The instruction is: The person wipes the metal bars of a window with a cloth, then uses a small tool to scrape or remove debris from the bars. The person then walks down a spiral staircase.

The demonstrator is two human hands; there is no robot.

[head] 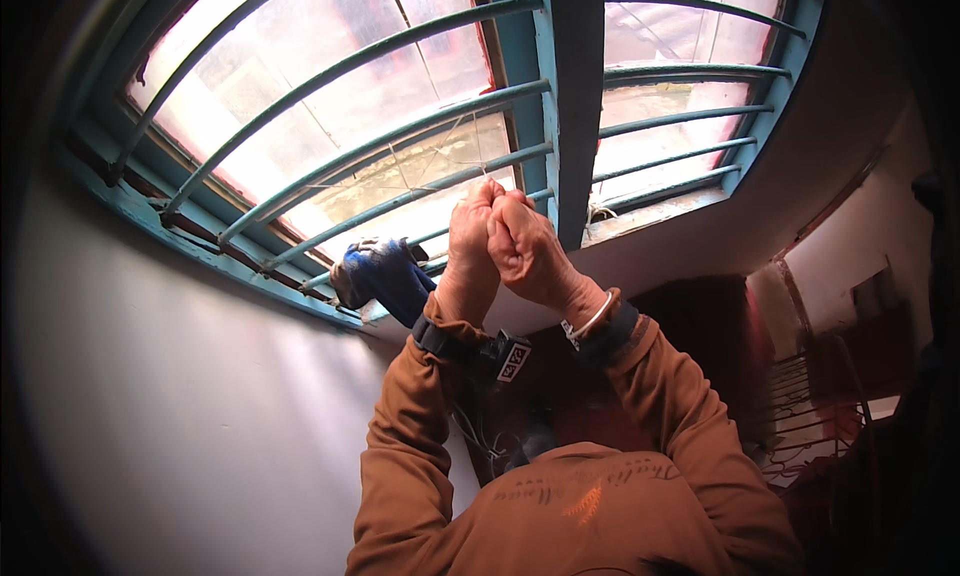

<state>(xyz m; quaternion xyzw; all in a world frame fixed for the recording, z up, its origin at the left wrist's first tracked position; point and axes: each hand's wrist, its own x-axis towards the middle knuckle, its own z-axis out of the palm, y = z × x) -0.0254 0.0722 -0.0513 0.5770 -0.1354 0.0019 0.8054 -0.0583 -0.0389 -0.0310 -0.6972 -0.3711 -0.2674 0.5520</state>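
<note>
My left hand (472, 227) and my right hand (531, 242) are raised together before a barred window, fingers curled and pressed against each other. A thin white string (484, 169) runs up from the pinched fingertips to the teal metal bars (420, 130). More strands of it stretch slantwise between the bars on the left. The fingers hide the end of the string. Just behind my hands stands the window's upright frame post (577, 111). Left of my left wrist, a blue cloth item (384, 270) with a grey-white part hangs over the lowest bars.
A second barred window section (679, 118) lies to the right, with a bundle of pale cord (600, 213) at its sill. The white wall (172, 396) fills the lower left. A wire rack (802, 418) stands in the dim area at lower right.
</note>
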